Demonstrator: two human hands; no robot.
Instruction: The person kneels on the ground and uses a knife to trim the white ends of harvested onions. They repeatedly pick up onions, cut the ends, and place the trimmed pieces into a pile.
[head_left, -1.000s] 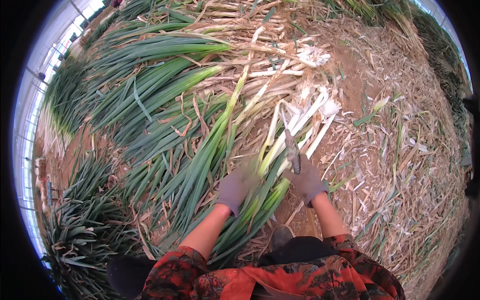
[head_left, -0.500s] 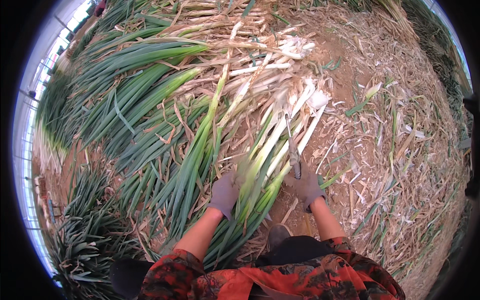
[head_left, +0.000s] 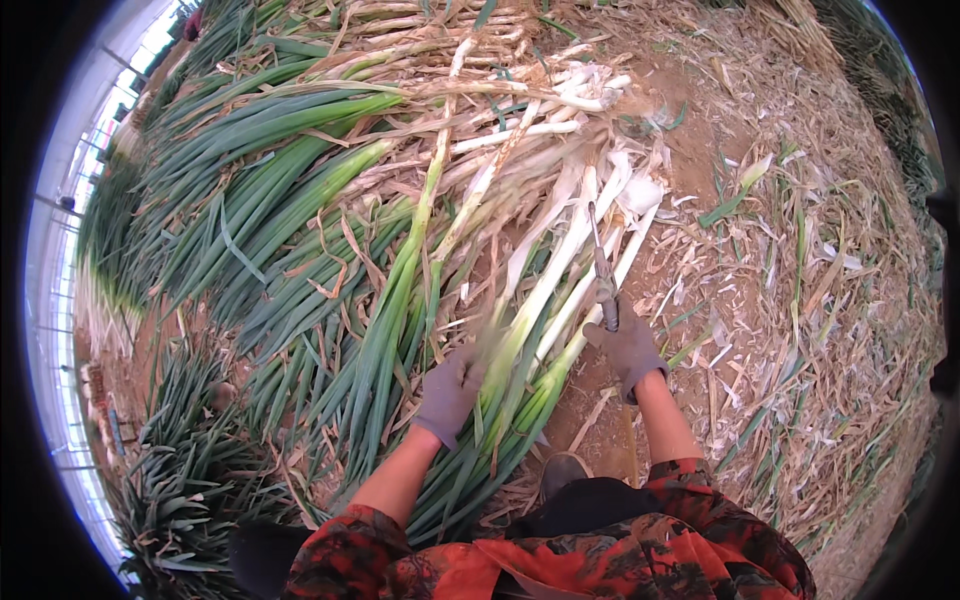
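Long green onions (head_left: 545, 285) lie in a loose bunch in front of me, white root ends away from me and green leaves toward me. My left hand (head_left: 450, 388), in a grey-purple glove, has its fingers curled in at the bunch's left side. A blurred patch by its fingertips hides what they pinch. On the bunch's right side, my gloved right hand (head_left: 630, 345) is closed round the dark handle of a narrow-bladed knife (head_left: 603, 265). Its blade points away from me over the white stalks.
A large heap of untrimmed green onions (head_left: 290, 190) spreads to the left and far side. More onions (head_left: 190, 490) stand at the lower left. Dry leaf scraps (head_left: 800, 330) cover the ground on the right. My shoe (head_left: 563, 472) is just below the bunch.
My right hand has shifted away from me and slightly right, carrying the knife along the stalks. My left hand stays nearly in place beside the bunch.
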